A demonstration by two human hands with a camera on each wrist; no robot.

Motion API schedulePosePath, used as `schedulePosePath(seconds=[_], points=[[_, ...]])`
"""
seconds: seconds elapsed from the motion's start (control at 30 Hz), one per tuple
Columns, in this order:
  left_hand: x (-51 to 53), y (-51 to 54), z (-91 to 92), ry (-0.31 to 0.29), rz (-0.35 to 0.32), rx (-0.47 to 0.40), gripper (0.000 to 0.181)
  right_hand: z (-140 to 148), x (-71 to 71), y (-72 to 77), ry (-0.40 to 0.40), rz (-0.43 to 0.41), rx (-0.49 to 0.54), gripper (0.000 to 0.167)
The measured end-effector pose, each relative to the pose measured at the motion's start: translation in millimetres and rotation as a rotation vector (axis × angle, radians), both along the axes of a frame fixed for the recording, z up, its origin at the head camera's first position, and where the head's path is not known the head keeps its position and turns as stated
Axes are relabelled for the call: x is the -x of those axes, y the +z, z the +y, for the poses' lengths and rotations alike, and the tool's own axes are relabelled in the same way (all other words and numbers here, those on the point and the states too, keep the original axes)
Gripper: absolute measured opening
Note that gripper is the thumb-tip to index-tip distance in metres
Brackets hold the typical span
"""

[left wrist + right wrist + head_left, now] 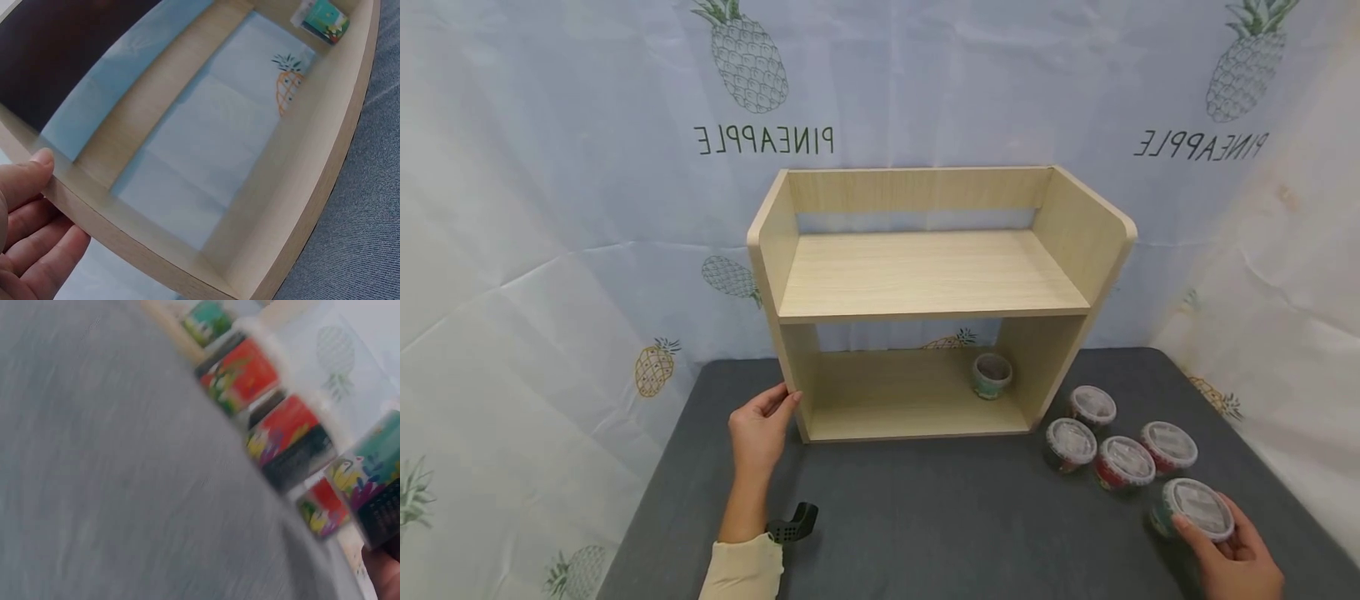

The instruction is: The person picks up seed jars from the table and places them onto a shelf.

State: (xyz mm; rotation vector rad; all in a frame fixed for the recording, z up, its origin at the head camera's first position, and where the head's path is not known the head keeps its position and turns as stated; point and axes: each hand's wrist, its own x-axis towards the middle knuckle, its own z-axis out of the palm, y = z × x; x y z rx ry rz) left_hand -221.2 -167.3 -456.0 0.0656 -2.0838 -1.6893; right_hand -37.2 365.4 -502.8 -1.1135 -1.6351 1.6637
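Note:
A two-tier light wooden shelf (pixel 925 271) stands on the dark table. My left hand (pixel 758 429) pinches the front edge of its left side panel, thumb inside and fingers outside, as the left wrist view shows with the thumb (pixel 39 162). At the lower right, my right hand (pixel 1243 558) grips a green patterned cup (pixel 1201 508) with a clear lid, held just above the cloth. Only a bit of that hand (pixel 382 575) shows in the right wrist view. Another green cup (pixel 992 377) sits on the lower shelf, towards its right end.
Right of the shelf, several lidded cups, among them a red one (pixel 1126 463), stand close together on the dark tablecloth (pixel 925 517). A black strap device (pixel 793 525) is on my left wrist. Behind hangs a pineapple-print curtain (pixel 925 83).

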Motion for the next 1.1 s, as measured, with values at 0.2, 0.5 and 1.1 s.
schedulePosePath(seconds=[0.2,0.5,1.1], points=[[1.3,2.1,-0.1,-0.004,0.021,-0.003,0.032,-32,10.1,26.2,0.073,0.186,-0.064,0.066],[0.9,1.7,0.2,0.004,-0.002,-0.006,0.032,-117,62.9,48.0,0.531,0.498,-0.249,0.067],[-3.1,1.3,2.3,0.008,-0.034,0.011,0.032,-230,208.7,5.1,0.905,0.264,-0.275,0.074]])
